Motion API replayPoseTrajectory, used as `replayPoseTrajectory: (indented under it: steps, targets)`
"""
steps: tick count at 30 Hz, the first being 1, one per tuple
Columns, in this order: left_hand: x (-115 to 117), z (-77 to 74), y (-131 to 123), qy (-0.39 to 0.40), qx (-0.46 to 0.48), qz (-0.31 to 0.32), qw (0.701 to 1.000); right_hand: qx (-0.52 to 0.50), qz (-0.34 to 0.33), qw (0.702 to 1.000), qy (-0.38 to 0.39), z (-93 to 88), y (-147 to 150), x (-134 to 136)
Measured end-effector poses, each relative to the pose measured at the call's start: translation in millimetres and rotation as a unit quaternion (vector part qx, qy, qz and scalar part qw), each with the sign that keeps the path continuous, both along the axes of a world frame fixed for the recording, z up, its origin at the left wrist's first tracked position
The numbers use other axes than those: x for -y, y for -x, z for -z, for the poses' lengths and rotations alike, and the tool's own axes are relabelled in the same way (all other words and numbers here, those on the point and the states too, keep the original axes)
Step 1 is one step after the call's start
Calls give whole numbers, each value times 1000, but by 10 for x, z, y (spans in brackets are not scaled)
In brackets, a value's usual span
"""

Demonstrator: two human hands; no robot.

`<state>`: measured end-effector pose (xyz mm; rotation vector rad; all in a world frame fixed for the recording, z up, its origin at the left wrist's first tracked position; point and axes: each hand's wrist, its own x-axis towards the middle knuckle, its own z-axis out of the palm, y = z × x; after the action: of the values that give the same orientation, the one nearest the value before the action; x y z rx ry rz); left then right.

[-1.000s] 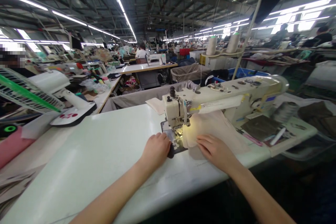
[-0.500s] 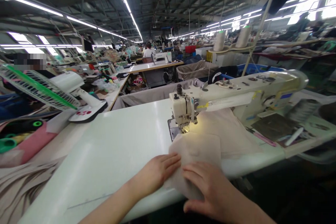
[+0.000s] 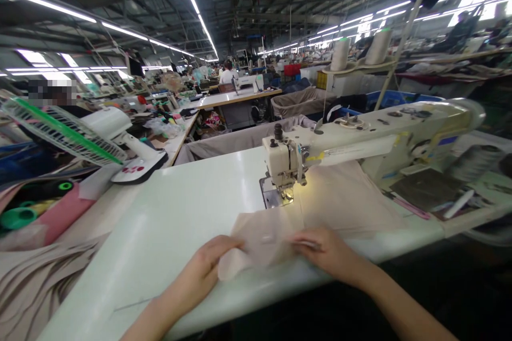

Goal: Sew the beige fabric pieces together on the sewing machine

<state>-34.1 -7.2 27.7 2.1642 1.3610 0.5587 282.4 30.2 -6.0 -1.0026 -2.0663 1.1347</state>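
A beige fabric piece lies on the white sewing table in front of the cream sewing machine. My left hand grips its left edge, fingers curled over the cloth. My right hand pinches the right side of the same piece near the table's front edge. More beige fabric spreads under the machine arm, lit by the needle lamp.
A white and green fan stands at the left. Pink and beige cloth piles at the far left. Thread cones rise behind the machine. Dark fabric pieces and a pen lie at the right. Other workers sit at distant tables.
The fabric piece has been pulled away from the needle toward the table's front and leftward. Both hands went from lying flat near the presser foot to gripping the cloth's edges.
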Motion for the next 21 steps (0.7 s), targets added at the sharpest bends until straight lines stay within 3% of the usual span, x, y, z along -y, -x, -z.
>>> replayPoseTrajectory:
  steps: [4, 7, 10, 15, 21]
  targets:
    - [-221, 19, -90, 73, 75, -191, 976, -105, 194, 971, 89, 140, 197, -171]
    - [-300, 52, -106, 84, 85, -227, 967, -183, 247, 947, 94, 240, 268, -143]
    - [-298, 70, -105, 65, 63, -229, 969, -190, 251, 947, 61, 277, 255, -53]
    - [-266, 93, -138, 52, 21, -240, 969, -31, 212, 977, -12, 233, 242, -21]
    - [-239, 168, -208, 1, -91, -275, 957, 14, 207, 978, 17, 185, 302, -155]
